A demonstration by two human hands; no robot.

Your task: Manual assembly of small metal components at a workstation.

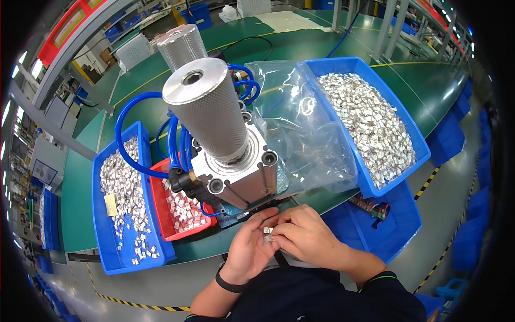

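My two hands meet just in front of the machine, at the table's near edge. My left hand [250, 248] is turned palm up, its fingers curled round a small white square part [267, 230]. From the other side my right hand [306, 236] pinches at the same spot, thumb and fingertips pressed together. A second pale bit shows just below the part, too small to make out. Beyond the hands stands a metal machine [236, 185] topped by a large knurled cylinder [206, 107] and fed by blue air hoses [124, 126].
A red tray [174, 236] of small pinkish-white parts sits left of the machine, beside a long blue bin [102, 236] of white ones. A clear plastic bag [316, 155] and a fuller blue bin [418, 142] lie to the right. Below that is another blue bin [397, 241].
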